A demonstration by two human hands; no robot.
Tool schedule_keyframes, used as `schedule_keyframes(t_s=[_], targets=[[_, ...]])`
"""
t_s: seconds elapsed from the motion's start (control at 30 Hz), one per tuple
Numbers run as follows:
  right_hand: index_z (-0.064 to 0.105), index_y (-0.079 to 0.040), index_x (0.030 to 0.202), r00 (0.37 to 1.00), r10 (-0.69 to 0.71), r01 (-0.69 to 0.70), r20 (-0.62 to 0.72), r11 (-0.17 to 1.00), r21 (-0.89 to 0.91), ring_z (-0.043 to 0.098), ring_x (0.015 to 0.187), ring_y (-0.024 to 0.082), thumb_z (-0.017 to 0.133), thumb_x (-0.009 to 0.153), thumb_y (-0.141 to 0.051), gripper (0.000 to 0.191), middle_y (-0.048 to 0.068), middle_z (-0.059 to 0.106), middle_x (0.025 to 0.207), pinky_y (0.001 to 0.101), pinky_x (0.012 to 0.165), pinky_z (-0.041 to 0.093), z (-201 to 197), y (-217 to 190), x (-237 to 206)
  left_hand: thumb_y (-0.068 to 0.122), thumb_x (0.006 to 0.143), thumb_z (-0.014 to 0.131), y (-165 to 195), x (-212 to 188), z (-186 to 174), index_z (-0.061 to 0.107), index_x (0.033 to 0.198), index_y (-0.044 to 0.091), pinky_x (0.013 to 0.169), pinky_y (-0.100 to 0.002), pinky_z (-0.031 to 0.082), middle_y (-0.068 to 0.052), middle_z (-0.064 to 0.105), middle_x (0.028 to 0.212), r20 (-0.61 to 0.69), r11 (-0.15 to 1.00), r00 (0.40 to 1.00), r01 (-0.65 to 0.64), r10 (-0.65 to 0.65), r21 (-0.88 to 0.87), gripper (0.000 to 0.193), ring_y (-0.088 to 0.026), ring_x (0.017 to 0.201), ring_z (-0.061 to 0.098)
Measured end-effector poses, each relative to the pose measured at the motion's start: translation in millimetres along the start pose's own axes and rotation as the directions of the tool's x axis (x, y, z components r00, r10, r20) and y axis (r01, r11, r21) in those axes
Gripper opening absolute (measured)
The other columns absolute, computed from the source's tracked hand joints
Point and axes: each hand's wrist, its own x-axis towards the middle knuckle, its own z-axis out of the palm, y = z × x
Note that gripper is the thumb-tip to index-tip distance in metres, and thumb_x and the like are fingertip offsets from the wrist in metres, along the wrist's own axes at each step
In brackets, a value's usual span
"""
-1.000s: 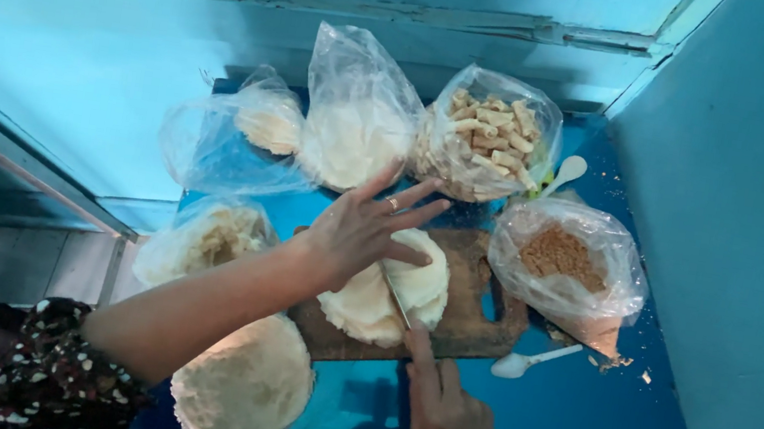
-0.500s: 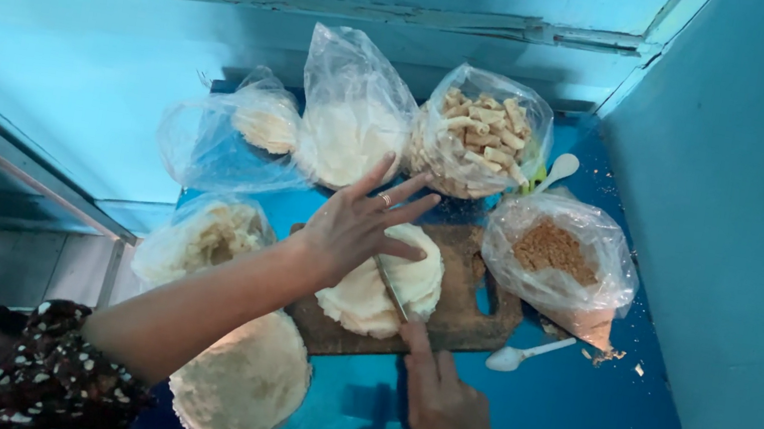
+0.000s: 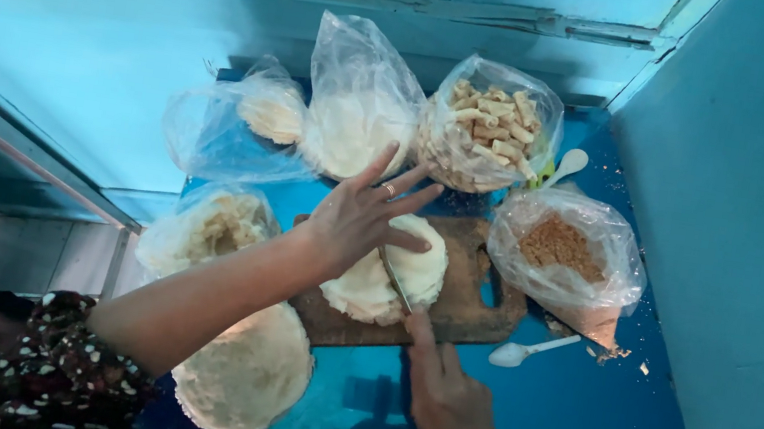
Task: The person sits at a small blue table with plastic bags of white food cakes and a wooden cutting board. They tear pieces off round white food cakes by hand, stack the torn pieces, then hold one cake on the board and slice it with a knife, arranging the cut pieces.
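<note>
— looking down, what do you see under the hands?

— a stack of pale flat rounds (image 3: 387, 281) lies on a brown wooden board (image 3: 479, 305), and the board sits on a blue desk (image 3: 595, 408).

— where is the left hand?

— the left hand (image 3: 366, 217) rests on top of the stack, on its left part. it is open, with the fingers spread wide. the thumb points across the rounds.

— and the right hand?

— the right hand (image 3: 446, 396) is below the board, near the front edge of the desk. it is closed around a knife (image 3: 395, 280). the pointing finger lies along the knife. the blade rests on the stack, just beside the left thumb.

— what else is on the desk?

— clear bags. a bag of short pale sticks (image 3: 489, 140) and a bag of white rounds (image 3: 356, 115) stand behind the board. a bag of brown crumbs (image 3: 563, 252) sits to the right of it. two white spoons are there too, one spoon (image 3: 528, 349) by the board's corner and another spoon (image 3: 566, 163) beside the sticks. a big round wafer (image 3: 243, 370) lies to the left, partly under the left arm.
</note>
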Motion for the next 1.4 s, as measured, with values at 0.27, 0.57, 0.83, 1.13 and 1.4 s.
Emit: schedule_keyframes(t_s=[0.27, 0.57, 0.83, 1.13, 1.4], targets=[[0.051, -0.013, 0.146, 0.997, 0.043, -0.038, 0.057, 0.996, -0.086, 0.063, 0.049, 0.024, 0.067, 0.091, -0.019, 0.058, 0.006, 0.062, 0.075, 0.0393, 0.038, 0.050, -9.8, 11.1, -38.9, 0.043, 0.093, 0.052, 5.9, 2.7, 14.1, 0.034, 0.143, 0.070, 0.117, -0.067, -0.005, 0.004, 0.010, 0.172, -0.081, 1.000, 0.996, 0.026, -0.025, 0.016, 0.060, -0.032, 0.157, 0.001], [0.050, -0.010, 0.147, 0.998, -0.045, 0.043, -0.039, 0.998, -0.039, 0.065, 0.056, 0.028, 0.064, 0.096, -0.017, 0.053, 0.009, 0.063, 0.083, 0.0390, 0.044, 0.051, 3.0, 8.7, 5.7, 0.049, 0.098, 0.046, 9.3, 11.8, 25.6, 0.041, 0.149, 0.059, 0.121, -0.068, -0.004, 0.004, 0.013, 0.173, -0.143, 0.995, 0.986, 0.093, -0.088, 0.029, 0.052, -0.030, 0.159, 0.003], [0.050, -0.012, 0.146, 1.000, -0.022, 0.022, -0.020, 0.999, -0.031, 0.064, 0.054, 0.024, 0.065, 0.092, -0.016, 0.057, 0.005, 0.064, 0.080, 0.0375, 0.042, 0.052, -21.5, 18.3, -37.8, 0.037, 0.086, 0.061, 3.0, 0.4, -0.4, 0.035, 0.146, 0.064, 0.116, -0.067, -0.005, 0.001, 0.007, 0.172, 0.014, 0.998, 1.000, -0.004, 0.005, -0.061, 0.071, -0.033, 0.157, 0.000], [0.050, -0.010, 0.148, 0.997, -0.075, 0.075, -0.036, 0.997, -0.017, 0.065, 0.059, 0.025, 0.066, 0.095, -0.014, 0.056, 0.008, 0.062, 0.080, 0.0375, 0.045, 0.051, -7.6, 14.0, -11.9, 0.037, 0.087, 0.066, 4.5, 0.5, -3.4, 0.036, 0.143, 0.067, 0.118, -0.068, -0.004, 0.002, 0.012, 0.171, -0.031, 0.997, 0.999, 0.041, -0.043, -0.067, 0.071, -0.032, 0.158, 0.003], [0.051, -0.011, 0.145, 1.000, -0.019, 0.018, -0.012, 0.995, -0.096, 0.064, 0.051, 0.021, 0.067, 0.092, -0.017, 0.056, 0.003, 0.065, 0.078, 0.0362, 0.040, 0.050, -23.7, 14.9, -40.0, 0.034, 0.091, 0.058, 9.7, 4.7, 7.0, 0.044, 0.139, 0.068, 0.118, -0.068, -0.003, 0.004, 0.016, 0.170, -0.085, 0.993, 0.995, 0.047, -0.056, -0.108, 0.060, -0.031, 0.157, 0.005]])
